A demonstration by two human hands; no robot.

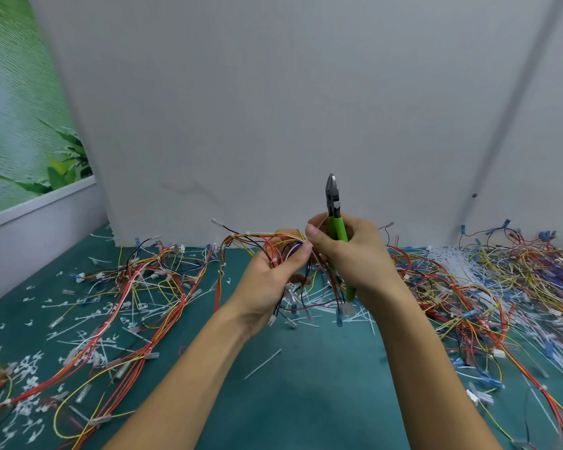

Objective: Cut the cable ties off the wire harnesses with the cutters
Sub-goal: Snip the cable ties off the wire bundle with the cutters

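Held up above the middle of the green mat (306, 404): a loose wire harness (260, 239), pinched between thumb and fingers of the left hand (270, 284). Above the mat too, the right hand (351, 254) curled round green-handled cutters (333, 203), with blades closed and pointing up. Probably light, floppy and quick to tangle; best gripped close beside a tie. Strewn across the mat, cut cable ties (262, 363).

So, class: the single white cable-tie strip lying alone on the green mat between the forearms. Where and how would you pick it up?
Probably pinch the strip at its middle, coming straight down from above and pinching across its narrow width: it lies flat, thin and straight on the mat, with bare mat around it.
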